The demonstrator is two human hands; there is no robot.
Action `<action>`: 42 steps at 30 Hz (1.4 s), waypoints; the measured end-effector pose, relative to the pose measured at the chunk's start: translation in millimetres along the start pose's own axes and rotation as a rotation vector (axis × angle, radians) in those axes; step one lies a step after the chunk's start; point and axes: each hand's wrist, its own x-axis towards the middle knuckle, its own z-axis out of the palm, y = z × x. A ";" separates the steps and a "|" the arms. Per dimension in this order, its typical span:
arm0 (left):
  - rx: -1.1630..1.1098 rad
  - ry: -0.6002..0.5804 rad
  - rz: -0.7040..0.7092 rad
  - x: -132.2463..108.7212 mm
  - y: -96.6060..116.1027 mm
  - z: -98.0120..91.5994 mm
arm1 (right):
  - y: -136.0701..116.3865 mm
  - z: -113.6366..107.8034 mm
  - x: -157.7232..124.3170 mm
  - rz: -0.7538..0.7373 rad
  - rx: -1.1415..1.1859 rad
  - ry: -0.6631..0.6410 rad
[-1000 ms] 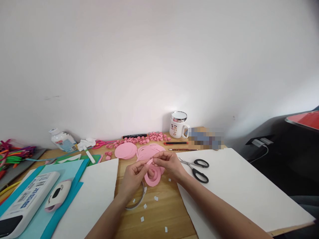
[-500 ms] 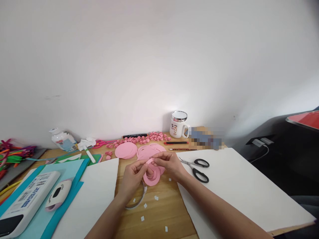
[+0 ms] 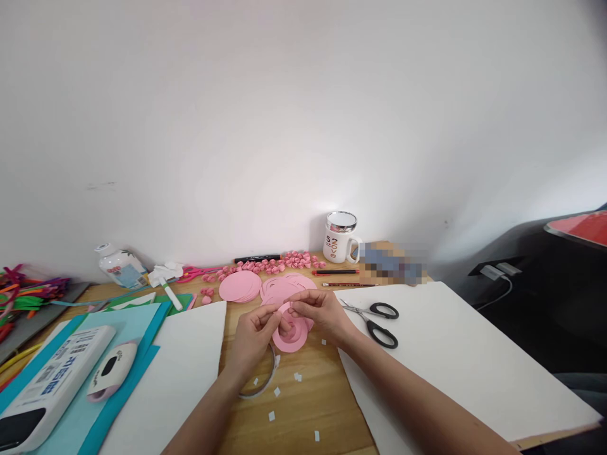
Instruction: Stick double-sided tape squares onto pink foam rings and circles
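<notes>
Pink paper spiral (image 3: 293, 340) is hanging just above the wooden table (image 3: 303, 404), pinched at its top edge by both hands. Left hand (image 3: 251, 341) is curling in, thumb and fingertips closing on the paper, and right hand (image 3: 325, 314) is gripping it the same way from the other side (fingertips nearly meeting). Black scissors (image 3: 379, 322) are lying just right of the right hand, a stack of pink circles (image 3: 239, 286) is sitting behind, and a tape roll (image 3: 265, 382) is peeking out under the left wrist.
</notes>
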 end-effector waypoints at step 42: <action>0.050 -0.003 -0.005 -2.1 4.4 1.0 | 1.7 0.1 -0.6 0.022 0.006 -0.005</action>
